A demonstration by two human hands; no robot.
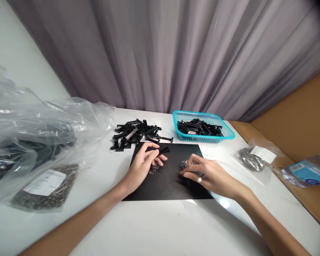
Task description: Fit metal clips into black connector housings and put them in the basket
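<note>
Between the thumb and fingers of my left hand [145, 161] is a black plastic part [164, 150], held above the black mat [169, 188]. Below that hand lies a small pile of metal pieces [153, 168]. My right hand [206, 174] is over the mat's right side, thumb and fingertips pinched together beside a second pile of small metal pieces [184, 164]. What is in the pinch, if anything, is too small to make out. A ring shows on that hand.
Behind the mat lies a heap of black plastic parts [133, 131]. A blue basket [204, 138] holds more of them. At left are a big clear bag [42, 117] and a labelled bag of metal pieces [46, 186]; another labelled bag [252, 160] and a bottle [306, 170] lie right.
</note>
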